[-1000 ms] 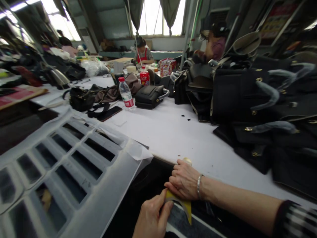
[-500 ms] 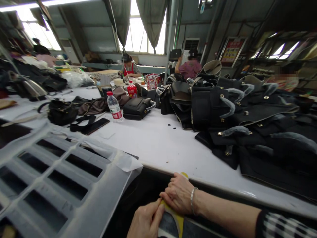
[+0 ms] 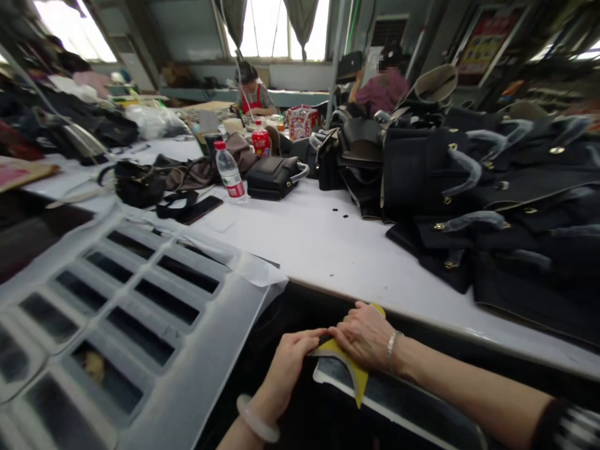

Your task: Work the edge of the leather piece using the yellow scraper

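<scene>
Fingers of my left hand (image 3: pixel 289 357) pinch the yellow piece (image 3: pixel 352 369) below the table edge (image 3: pixel 422 312); my right hand (image 3: pixel 368 336) presses flat on it. I'd keep both steady so it lies flush on the dark panel (image 3: pixel 403 403).

The setting is a handbag-making workshop. A long white worktable (image 3: pixel 323 250) serves as the reference point. On its right side lies a pile of unfinished black handbags (image 3: pixel 473 187). Toward its far end stand a finished black bag (image 3: pixel 274 177) and a water bottle (image 3: pixel 229 171). Behind the table, seated workers (image 3: pixel 253 97) occupy benches under large windows (image 3: pixel 272 25).
</scene>
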Action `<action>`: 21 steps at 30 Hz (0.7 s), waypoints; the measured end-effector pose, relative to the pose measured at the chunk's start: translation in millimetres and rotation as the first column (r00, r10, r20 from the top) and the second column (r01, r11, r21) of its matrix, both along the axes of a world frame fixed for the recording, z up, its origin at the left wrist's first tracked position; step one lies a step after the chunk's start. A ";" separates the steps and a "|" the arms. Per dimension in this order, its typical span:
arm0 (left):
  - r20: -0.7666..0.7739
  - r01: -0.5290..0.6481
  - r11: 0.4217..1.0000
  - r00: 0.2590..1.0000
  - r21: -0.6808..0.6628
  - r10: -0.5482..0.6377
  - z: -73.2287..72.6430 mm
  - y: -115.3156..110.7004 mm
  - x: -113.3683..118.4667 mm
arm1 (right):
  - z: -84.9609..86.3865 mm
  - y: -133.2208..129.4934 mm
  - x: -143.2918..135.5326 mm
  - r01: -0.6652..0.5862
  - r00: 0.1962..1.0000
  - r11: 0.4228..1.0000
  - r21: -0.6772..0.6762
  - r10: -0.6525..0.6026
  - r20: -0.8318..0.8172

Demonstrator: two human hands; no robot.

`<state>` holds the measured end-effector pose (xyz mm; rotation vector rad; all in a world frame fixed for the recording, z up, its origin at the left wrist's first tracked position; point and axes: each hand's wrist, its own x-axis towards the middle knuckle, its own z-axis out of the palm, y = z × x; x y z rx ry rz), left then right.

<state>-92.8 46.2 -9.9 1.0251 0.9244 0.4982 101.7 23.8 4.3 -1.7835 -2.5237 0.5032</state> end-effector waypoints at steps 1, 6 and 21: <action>-0.011 -0.020 1.000 1.000 -0.006 0.020 1.2 -1.1 1.4 | -0.8 -0.9 1.2 0.015 0.999 1.000 -0.016 -0.015 -0.031; 0.003 -0.060 0.998 0.998 -0.010 0.060 -3.0 -1.0 2.2 | -3.5 -5.4 15.1 0.166 0.952 0.965 -0.201 -0.210 -0.223; -0.039 0.091 0.994 0.995 0.052 -0.089 -8.8 4.5 -0.3 | -2.3 -0.1 16.0 0.060 0.533 0.753 -0.656 -0.580 -0.617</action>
